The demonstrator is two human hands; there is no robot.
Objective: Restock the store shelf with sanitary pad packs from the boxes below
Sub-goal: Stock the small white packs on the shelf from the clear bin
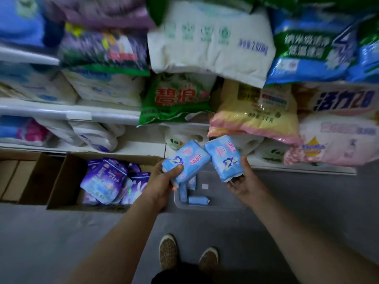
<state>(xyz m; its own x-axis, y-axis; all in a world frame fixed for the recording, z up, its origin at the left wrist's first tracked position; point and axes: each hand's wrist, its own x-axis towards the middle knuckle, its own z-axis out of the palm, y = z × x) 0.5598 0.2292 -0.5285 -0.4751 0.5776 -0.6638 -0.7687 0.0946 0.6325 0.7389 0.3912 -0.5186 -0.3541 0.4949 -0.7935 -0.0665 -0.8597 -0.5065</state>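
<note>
From the head view, the left hand (pixel 164 181) grips one light blue pad pack (pixel 185 158) and the right hand (pixel 244 179) grips another blue pack (pixel 223 158), both above a clear bin (pixel 207 203) on the grey floor (pixel 307 201). A cardboard box (pixel 61 181) holds purple packs (pixel 106 179) below the white shelf (pixel 69 114).

Two light blue sanitary pad packs with pink and white print are held up side by side in front of the lowest shelf (pixel 131 147), the left pack (pixel 187 160) tilted and the right pack (pixel 224 158) nearly upright, their top corners touching. Below them a clear plastic bin (pixel 211 206) on the floor holds a few more blue packs (pixel 198 200). To its left an open cardboard box (pixel 61 181) holds purple packs (pixel 106 179) heaped loosely.
</note>
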